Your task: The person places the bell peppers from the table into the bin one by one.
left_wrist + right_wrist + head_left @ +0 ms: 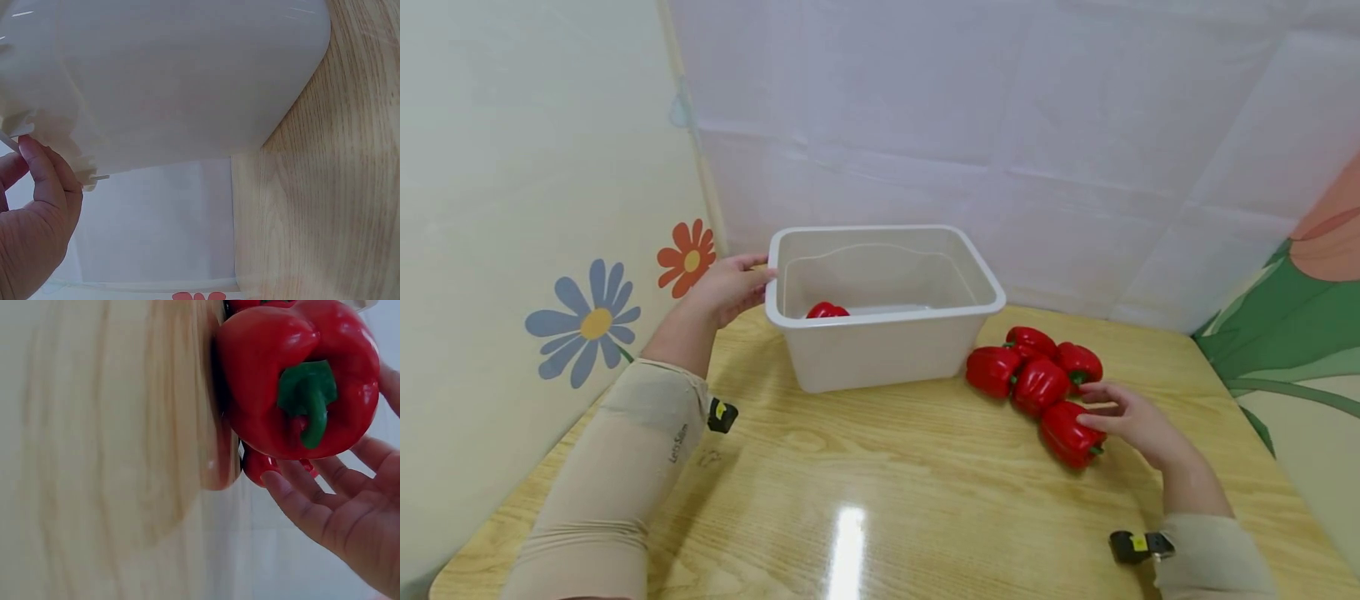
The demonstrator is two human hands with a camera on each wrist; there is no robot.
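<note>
L hand (730, 287): rests on the left rim of the white bin (887, 354), fingers curled round the rim edge; looks like it steadies the bin so it won't slide. L wrist view shows fingertips (37, 169) at the bin's lip, bin wall filling the view.
R hand (1131, 421): fingers spread and relaxed, cupped beside the nearest pepper (1070, 435), touching it w/ fingertips but not closed round it. R wrist view: pepper (297, 381) stem-end toward the palm, fingers (312, 500) under and behind it.
Bin: stands toward the far edge of the worktop (887, 483), mid-left, open top up. One red pepper (827, 311) already inside, at the near-left corner of the bin floor.
Pepper cluster (1033, 367): four more red peppers just right of the bin, touching each other, toward the far-right part of the worktop; nearest pepper lies at the cluster's near end, so it's the easiest to get at.
In the way: bin's right wall and rim sit between cluster and bin interior. Nothing else between.
Around: flower-print wall (595, 321) on the left, white sheet behind, wrist cams on both sleeves.
</note>
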